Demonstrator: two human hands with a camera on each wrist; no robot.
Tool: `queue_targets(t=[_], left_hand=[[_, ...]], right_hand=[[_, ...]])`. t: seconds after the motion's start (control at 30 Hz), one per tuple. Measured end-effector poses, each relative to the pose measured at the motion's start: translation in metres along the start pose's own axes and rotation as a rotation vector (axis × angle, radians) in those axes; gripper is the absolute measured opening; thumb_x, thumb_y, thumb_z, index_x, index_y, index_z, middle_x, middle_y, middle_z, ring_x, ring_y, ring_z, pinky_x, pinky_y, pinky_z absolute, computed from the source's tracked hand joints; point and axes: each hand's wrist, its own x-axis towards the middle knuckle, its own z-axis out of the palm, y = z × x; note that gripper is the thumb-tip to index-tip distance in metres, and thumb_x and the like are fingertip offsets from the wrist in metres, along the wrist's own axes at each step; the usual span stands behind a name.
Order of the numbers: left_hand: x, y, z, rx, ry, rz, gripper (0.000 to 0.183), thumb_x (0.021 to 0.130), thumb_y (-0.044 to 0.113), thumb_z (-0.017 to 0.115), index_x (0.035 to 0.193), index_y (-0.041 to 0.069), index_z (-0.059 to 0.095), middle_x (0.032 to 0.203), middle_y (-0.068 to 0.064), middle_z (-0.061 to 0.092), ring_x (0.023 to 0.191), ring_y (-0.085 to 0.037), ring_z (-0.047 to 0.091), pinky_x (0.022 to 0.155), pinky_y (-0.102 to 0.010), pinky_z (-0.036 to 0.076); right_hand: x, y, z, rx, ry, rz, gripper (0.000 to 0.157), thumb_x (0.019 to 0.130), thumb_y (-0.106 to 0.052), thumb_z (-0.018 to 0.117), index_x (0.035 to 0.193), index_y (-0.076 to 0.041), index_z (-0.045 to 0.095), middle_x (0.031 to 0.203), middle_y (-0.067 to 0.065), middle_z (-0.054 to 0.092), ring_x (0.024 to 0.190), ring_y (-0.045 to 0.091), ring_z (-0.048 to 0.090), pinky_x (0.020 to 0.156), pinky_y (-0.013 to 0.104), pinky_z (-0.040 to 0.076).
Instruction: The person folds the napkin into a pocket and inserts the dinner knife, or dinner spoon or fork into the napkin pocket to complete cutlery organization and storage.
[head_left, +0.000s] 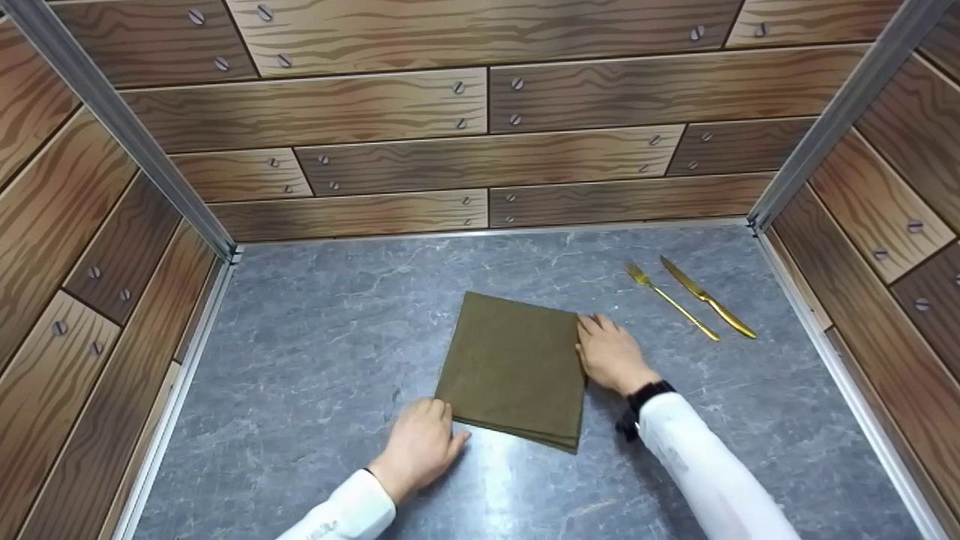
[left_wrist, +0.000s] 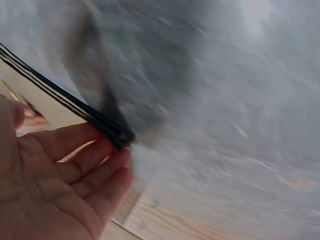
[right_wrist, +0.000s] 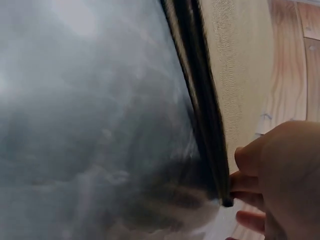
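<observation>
A folded olive-brown cloth napkin [head_left: 514,364] lies flat on the grey marbled surface, its stacked layers showing along the near edge. At its near left corner is my left hand [head_left: 418,444]; in the left wrist view the straight fingers [left_wrist: 97,167] touch the layered corner and the thumb stays apart. My right hand [head_left: 611,356] reaches to the far right corner, fingertips right at the edge. From the right wrist, the napkin's layered side [right_wrist: 200,95] runs down to those fingertips, with the thumb beside it.
A gold fork [head_left: 675,304] and a gold knife [head_left: 709,298] lie side by side to the right, beyond my right hand. Wood-patterned panels [head_left: 390,165] wall the surface at the back and sides, with metal rails [head_left: 832,352] along the edges.
</observation>
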Motion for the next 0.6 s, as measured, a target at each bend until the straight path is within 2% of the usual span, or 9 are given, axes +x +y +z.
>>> queue_targets(t=[0.07, 0.13, 0.3, 0.47, 0.6], left_hand=[[-0.001, 0.008, -0.001, -0.007, 0.007, 0.005, 0.055, 0.097, 0.047, 0.053, 0.104, -0.006, 0.068, 0.093, -0.011, 0.059, 0.089, -0.028, 0.057, 0.082, -0.041, 0.048], [-0.001, 0.014, -0.001, -0.019, 0.003, 0.009, 0.057, 0.098, 0.048, 0.052, 0.103, -0.006, 0.069, 0.1, -0.013, 0.061, 0.094, -0.029, 0.058, 0.086, -0.041, 0.049], [-0.002, 0.027, -0.003, -0.028, -0.073, 0.012, 0.07, 0.1, 0.054, 0.043, 0.116, -0.01, 0.067, 0.126, -0.02, 0.061, 0.117, -0.033, 0.057, 0.098, -0.041, 0.047], [0.0, 0.03, -0.005, -0.013, -0.094, 0.026, 0.07, 0.101, 0.054, 0.04, 0.115, -0.009, 0.067, 0.123, -0.022, 0.063, 0.116, -0.033, 0.059, 0.097, -0.04, 0.049], [0.001, 0.027, -0.005, -0.052, -0.095, 0.019, 0.064, 0.102, 0.05, 0.041, 0.112, -0.008, 0.068, 0.121, -0.021, 0.064, 0.114, -0.032, 0.06, 0.096, -0.04, 0.049]], right_hand=[[0.009, 0.001, -0.001, -0.005, -0.019, -0.009, 0.047, 0.102, -0.023, 0.05, 0.14, 0.006, 0.05, 0.147, 0.017, 0.044, 0.135, 0.04, 0.036, 0.108, 0.056, 0.032], [0.017, 0.001, -0.002, -0.016, -0.037, -0.021, 0.048, 0.102, -0.023, 0.05, 0.14, 0.006, 0.049, 0.149, 0.017, 0.043, 0.137, 0.041, 0.034, 0.11, 0.056, 0.031], [0.036, -0.002, -0.001, -0.033, -0.068, -0.049, 0.049, 0.103, -0.023, 0.048, 0.141, 0.007, 0.047, 0.152, 0.018, 0.038, 0.14, 0.041, 0.029, 0.112, 0.055, 0.028], [0.048, -0.003, 0.0, -0.002, -0.061, -0.047, 0.05, 0.104, -0.024, 0.046, 0.144, 0.006, 0.044, 0.154, 0.016, 0.035, 0.142, 0.039, 0.027, 0.113, 0.056, 0.026], [0.05, -0.002, 0.002, 0.02, -0.057, -0.041, 0.051, 0.104, -0.025, 0.046, 0.145, 0.005, 0.042, 0.156, 0.015, 0.033, 0.142, 0.039, 0.026, 0.113, 0.056, 0.025]])
